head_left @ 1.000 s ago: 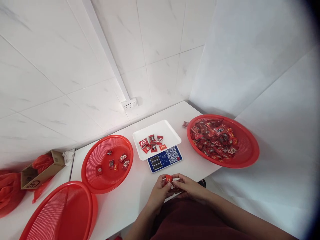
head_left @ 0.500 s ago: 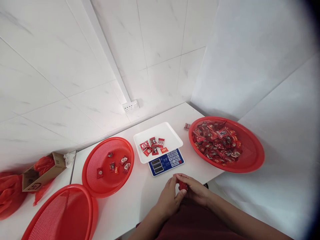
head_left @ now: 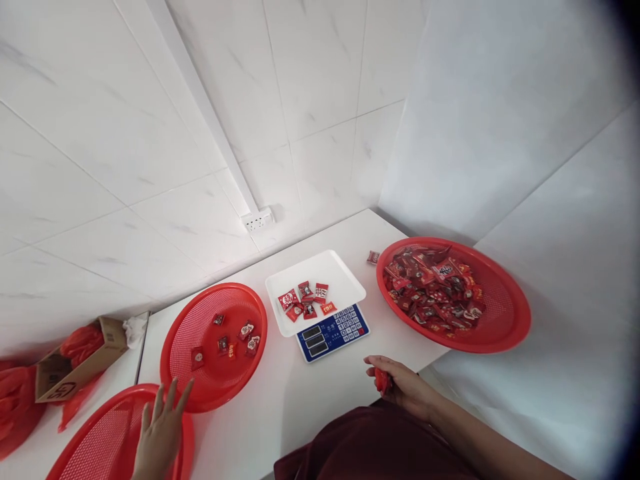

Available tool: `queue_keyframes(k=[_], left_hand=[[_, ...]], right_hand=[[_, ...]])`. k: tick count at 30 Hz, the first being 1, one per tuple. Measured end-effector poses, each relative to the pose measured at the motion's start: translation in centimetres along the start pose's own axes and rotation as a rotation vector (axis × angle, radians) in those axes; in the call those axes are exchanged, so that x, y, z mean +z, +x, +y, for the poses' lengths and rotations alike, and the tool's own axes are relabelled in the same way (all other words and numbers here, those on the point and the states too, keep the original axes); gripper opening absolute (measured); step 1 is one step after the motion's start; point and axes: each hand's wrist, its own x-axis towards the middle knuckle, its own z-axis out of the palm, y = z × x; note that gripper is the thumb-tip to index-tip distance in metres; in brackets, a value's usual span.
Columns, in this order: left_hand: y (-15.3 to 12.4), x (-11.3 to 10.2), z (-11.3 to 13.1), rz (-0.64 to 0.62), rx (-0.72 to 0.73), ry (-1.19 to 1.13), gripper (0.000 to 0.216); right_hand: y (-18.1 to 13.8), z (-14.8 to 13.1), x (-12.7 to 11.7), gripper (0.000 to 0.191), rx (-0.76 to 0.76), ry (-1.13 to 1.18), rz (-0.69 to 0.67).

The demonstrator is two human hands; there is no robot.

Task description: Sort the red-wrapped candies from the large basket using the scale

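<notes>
Left hand: fingers spread wide, over basket rim, 7 o'clock.
Right hand: fingers curled around candy, 5 o'clock.

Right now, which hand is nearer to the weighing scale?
Right. The right hand lies just before the scale, closed on a red candy; the left hand hovers far left, over the near red basket.

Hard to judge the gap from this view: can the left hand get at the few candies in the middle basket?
Probably yes. The left hand, open, hovers by the near rim of the middle basket; the candies lie loose on its floor, nothing over them. Only the shallow rim lies between.
</notes>
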Motion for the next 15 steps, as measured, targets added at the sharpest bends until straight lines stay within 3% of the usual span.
queue_keyframes(k=[4,6,12,15], left_hand=[[0.1,0.2,-1.8,-0.215,0.253,0.053,0.078],[1.0,-0.2,-2.0,-0.292,0.301,0.039,0.075],[3.8,-1.6,-3.1,-0.362,0.212,0.06,0.06],[4.6,-1.3,-3.8,-0.388,0.175,-0.017,0.05]], right_hand=[[0.6,0.5,0.8,0.024,0.003,-0.043,-0.046],[0.7,0.5,1.3,0.024,-0.011,-0.069,-0.075],[0.9,0.7,1.5,0.022,-0.006,-0.134,-0.054],[1.2,0.9,1.4,0.022,-0.01,-0.143,-0.046]])
